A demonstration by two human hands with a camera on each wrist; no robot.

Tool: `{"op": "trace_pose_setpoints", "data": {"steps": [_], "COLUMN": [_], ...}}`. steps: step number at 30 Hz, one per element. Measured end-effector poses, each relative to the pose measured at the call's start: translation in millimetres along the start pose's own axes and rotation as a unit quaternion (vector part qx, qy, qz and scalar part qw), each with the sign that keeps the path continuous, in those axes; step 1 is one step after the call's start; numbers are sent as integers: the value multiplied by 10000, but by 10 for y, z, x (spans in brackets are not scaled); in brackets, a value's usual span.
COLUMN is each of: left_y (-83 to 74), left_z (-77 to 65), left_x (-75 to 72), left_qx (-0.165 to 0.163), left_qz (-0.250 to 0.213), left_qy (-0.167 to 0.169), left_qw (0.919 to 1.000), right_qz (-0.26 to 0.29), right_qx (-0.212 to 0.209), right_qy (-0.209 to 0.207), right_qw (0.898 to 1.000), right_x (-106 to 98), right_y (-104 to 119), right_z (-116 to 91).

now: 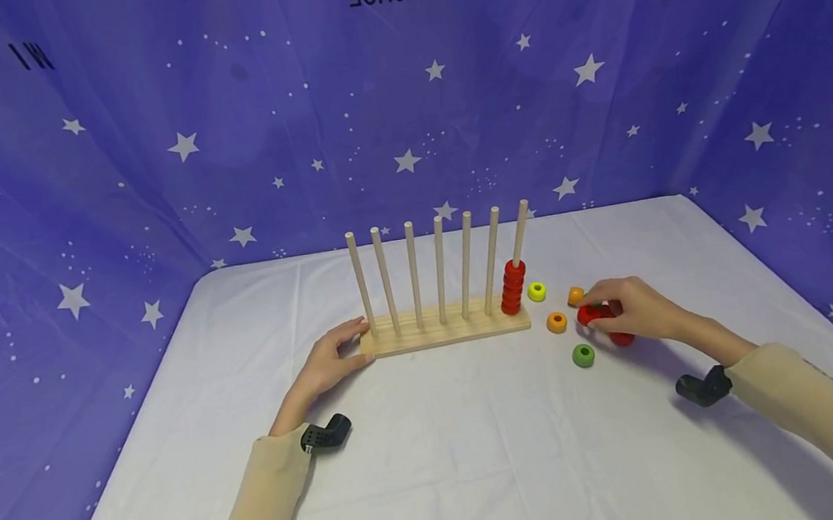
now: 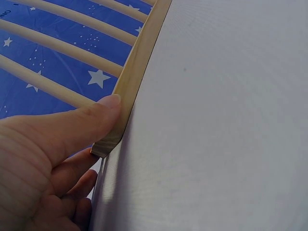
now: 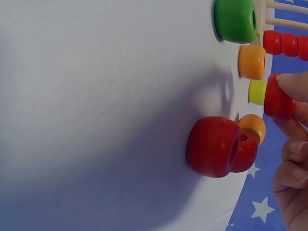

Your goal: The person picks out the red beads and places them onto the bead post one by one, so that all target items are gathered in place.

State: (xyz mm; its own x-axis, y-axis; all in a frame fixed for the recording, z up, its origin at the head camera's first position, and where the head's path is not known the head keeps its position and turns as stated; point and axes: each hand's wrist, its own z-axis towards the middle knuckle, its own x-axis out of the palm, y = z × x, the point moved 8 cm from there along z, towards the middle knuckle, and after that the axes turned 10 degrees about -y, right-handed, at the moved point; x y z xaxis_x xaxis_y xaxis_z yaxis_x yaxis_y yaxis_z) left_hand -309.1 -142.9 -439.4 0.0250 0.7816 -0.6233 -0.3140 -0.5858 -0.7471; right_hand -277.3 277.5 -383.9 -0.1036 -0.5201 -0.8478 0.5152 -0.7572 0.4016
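A wooden peg rack (image 1: 445,334) stands on the table, its row of upright pegs bare except the rightmost, which carries a stack of red beads (image 1: 513,287). My left hand (image 1: 327,362) grips the rack's left end, thumb in front and fingers behind. Between thumb and fingers of my right hand (image 1: 638,310), a red bead (image 3: 278,98) is pinched above the table, right of the rack. Below that hand lie loose red beads (image 3: 214,147), partly hidden in the head view. An orange bead (image 1: 576,296) sits just beyond its fingertips.
Between rack and right hand lie a yellow bead (image 1: 536,291), another orange bead (image 1: 556,323) and a green bead (image 1: 583,355). White cloth (image 1: 436,459) covers the table. A blue star-patterned curtain (image 1: 344,133) hangs behind it.
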Motion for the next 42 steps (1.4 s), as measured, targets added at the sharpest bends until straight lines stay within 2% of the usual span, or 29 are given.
{"op": "trace_pose_setpoints", "data": {"steps": [3, 10, 20, 28, 42], "left_y": [-4, -13, -20, -4, -19], "left_z": [2, 2, -1, 12, -14], "left_x": [-2, -22, -42, -45, -14], "left_qx": [-11, -41, -67, -2, 38], "left_qz": [-15, -11, 11, 16, -69], "left_qy": [-4, -13, -3, -50, -28], "left_qw": [10000, 10000, 10000, 10000, 10000], "right_qz": [7, 21, 53, -2, -93], "right_qx": [-56, -473, -781, -964, -1142], "right_qy": [-146, -568, -884, -983, -1188], "right_qw": [9999, 9973, 9930, 9905, 9863], "right_x": [-23, -98, -208, -325, -448], "right_y": [21, 108, 266, 434, 562], "right_z": [23, 92, 185, 297, 409]}}
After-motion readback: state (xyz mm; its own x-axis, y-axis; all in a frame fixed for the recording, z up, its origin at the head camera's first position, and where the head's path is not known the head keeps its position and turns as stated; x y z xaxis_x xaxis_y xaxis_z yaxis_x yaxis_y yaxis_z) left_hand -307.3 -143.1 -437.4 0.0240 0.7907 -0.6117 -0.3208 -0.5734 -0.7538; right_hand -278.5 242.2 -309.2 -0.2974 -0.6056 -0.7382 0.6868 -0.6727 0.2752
